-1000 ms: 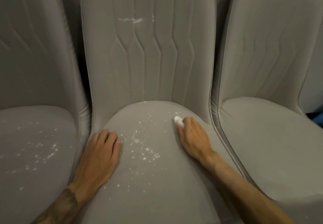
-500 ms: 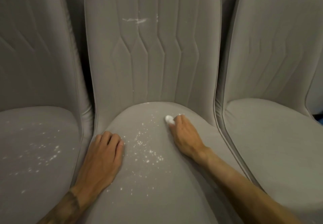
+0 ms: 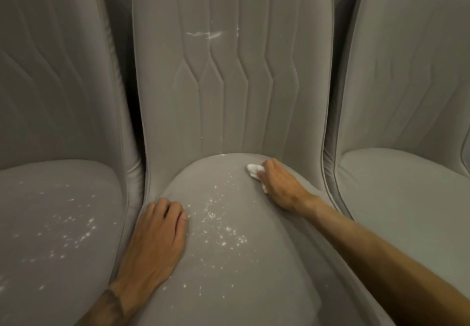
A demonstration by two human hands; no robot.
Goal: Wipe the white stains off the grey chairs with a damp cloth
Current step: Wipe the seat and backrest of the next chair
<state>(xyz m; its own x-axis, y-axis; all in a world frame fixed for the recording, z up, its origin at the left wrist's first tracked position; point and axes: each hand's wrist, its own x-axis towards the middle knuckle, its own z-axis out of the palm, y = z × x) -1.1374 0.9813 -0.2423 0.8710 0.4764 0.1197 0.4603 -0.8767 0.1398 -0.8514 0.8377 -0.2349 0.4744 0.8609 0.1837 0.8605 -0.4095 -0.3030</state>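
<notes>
I've got the cloth [image 3: 253, 169] at rear-right of the mid chair's seat [image 3: 267, 274], pinned under R hand [image 3: 279, 185], fingers together & curled over it. White stains [image 3: 221, 224] speckle seat centre; L hand [image 3: 157, 239] lies flat at left edge, fingers together.

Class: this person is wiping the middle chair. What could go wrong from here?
The small cloth under the right hand may smear the specks rather than lift them.
The left hand rests beside the specks and could rub them in.
The backrest streak and left seat's specks could be missed.
</notes>
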